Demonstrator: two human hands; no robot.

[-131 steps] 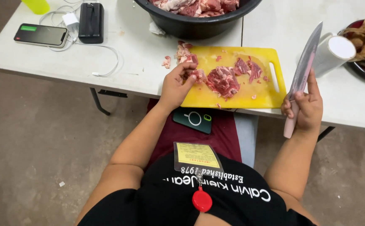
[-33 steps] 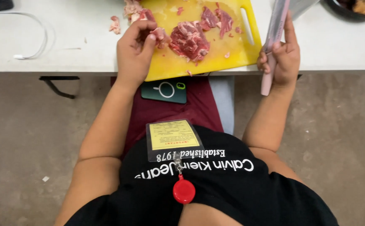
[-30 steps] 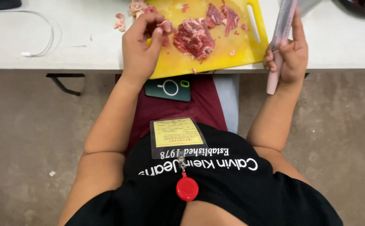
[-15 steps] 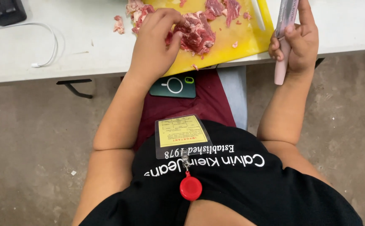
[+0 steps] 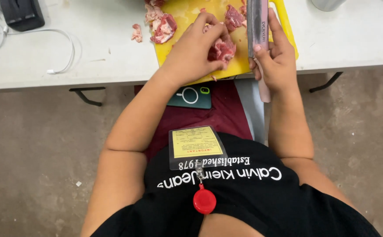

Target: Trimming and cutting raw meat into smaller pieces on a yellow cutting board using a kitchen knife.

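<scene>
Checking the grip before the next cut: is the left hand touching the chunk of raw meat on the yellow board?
Touching. The head view shows the left hand with fingers curled over the meat chunk, pressing it onto the yellow cutting board.

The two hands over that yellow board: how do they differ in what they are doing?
The left hand lies palm down with fingers curled over a chunk of raw meat on the yellow cutting board; the right hand grips a cleaver by its pale handle. The left hand presses flat, while the right hand is turned on its side, thumb along the blade's base. Both are bare.
</scene>
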